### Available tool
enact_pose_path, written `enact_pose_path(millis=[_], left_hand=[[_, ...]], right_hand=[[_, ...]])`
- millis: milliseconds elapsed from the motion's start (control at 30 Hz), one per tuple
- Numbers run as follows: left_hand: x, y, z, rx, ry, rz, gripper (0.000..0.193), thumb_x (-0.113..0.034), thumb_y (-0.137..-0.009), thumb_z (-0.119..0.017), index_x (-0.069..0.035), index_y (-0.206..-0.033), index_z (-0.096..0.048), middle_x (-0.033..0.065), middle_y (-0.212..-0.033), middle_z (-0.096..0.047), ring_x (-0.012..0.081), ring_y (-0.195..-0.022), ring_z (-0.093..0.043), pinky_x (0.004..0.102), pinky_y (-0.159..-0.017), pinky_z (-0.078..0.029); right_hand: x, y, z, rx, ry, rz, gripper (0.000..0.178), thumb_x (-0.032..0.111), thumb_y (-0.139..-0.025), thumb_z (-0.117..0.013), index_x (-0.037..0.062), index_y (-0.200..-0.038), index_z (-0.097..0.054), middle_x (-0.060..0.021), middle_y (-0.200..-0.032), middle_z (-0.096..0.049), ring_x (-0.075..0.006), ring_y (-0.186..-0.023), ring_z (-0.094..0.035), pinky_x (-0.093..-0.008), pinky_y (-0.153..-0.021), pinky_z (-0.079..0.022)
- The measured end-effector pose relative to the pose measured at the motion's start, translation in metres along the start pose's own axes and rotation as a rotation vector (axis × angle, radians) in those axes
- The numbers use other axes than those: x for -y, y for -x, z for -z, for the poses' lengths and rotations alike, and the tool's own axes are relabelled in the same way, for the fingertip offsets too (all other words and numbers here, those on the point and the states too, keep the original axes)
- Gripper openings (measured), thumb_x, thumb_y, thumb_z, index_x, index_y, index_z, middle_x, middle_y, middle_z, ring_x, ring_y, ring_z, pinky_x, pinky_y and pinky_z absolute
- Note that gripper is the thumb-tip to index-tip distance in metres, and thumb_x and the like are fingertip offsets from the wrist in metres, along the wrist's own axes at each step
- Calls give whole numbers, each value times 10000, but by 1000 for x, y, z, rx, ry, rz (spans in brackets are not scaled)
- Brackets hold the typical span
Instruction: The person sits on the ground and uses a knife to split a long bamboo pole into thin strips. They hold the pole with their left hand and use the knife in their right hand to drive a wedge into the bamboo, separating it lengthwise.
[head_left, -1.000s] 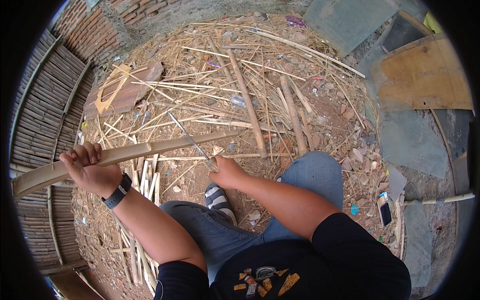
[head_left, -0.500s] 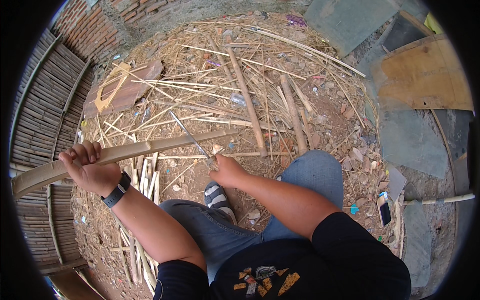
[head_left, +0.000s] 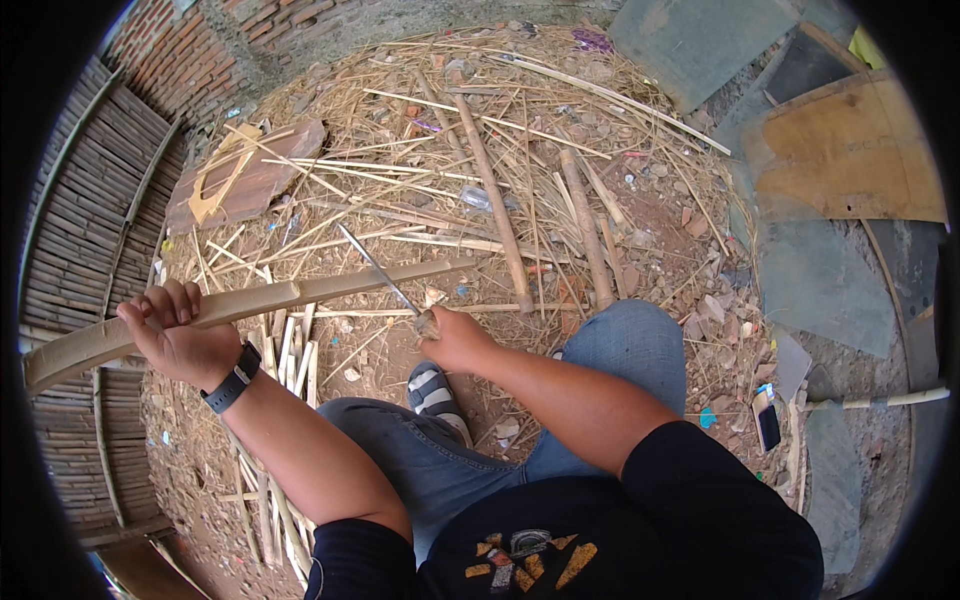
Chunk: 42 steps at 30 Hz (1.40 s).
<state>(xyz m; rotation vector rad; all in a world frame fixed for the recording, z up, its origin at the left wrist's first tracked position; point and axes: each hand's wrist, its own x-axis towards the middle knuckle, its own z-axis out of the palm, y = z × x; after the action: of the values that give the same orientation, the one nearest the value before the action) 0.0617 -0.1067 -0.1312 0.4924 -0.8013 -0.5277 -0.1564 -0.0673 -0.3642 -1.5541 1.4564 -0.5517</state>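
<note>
A long split bamboo piece (head_left: 250, 304) slants across in front of me, its wide end at the far left and its thin end near the middle. My left hand (head_left: 180, 332) is closed around it near the wide end, fingers curled over the upper edge. Closed on the handle of a long knife (head_left: 403, 298), my right hand (head_left: 458, 340) is just below the bamboo's thin end. The narrow metal blade points up and to the left, crossing the bamboo. Whether the edge touches the bamboo, I cannot tell.
Split bamboo strips (head_left: 292, 360) lie beside my left forearm. Poles (head_left: 490, 195) and straw litter the ground ahead. A brown board (head_left: 290, 165) lies at far left, near a bamboo-slat wall (head_left: 75, 210). Grey sheets (head_left: 820, 280) and a phone (head_left: 768, 425) are on the right.
Almost nothing differs. The knife and my right hand have shifted very slightly; my left hand and the bamboo look still.
</note>
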Motion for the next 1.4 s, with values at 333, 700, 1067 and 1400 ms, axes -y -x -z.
enact_pose_path(millis=[333,700,1067,1400], left_hand=[[-1,3,-5,-2,-15,10,342,-363,-955,-578,-134,-745,-434,-36,-615,-337,78,-521,-311,238,-499,-259],[-2,3,-3,-3,-5,13,349,-347,-956,-573,-125,-730,-427,-22,-641,-345,94,-536,-311,248,-520,-263],[-1,2,0,12,15,19,320,-366,-954,-573,-135,-766,-458,-26,-637,-342,90,-526,-307,244,-510,-261],[0,1,1,12,22,15,313,-367,-954,-573,-137,-769,-471,-26,-637,-335,92,-534,-309,238,-505,-259]], right_hand=[[-6,-3,-6,-41,6,88,453,245,-750,-676,-37,-1088,-566,-269,-931,-647,-404,-890,-638,-451,-793,-503],[-2,-3,0,-14,-6,84,432,229,-741,-662,-48,-1058,-564,-266,-882,-647,-397,-840,-647,-439,-748,-506],[5,0,5,14,-12,31,432,216,-753,-649,-42,-1086,-552,-276,-974,-638,-402,-957,-626,-448,-825,-495],[6,1,7,32,-10,25,425,214,-757,-649,-60,-1064,-541,-287,-966,-635,-414,-950,-624,-450,-828,-499]])
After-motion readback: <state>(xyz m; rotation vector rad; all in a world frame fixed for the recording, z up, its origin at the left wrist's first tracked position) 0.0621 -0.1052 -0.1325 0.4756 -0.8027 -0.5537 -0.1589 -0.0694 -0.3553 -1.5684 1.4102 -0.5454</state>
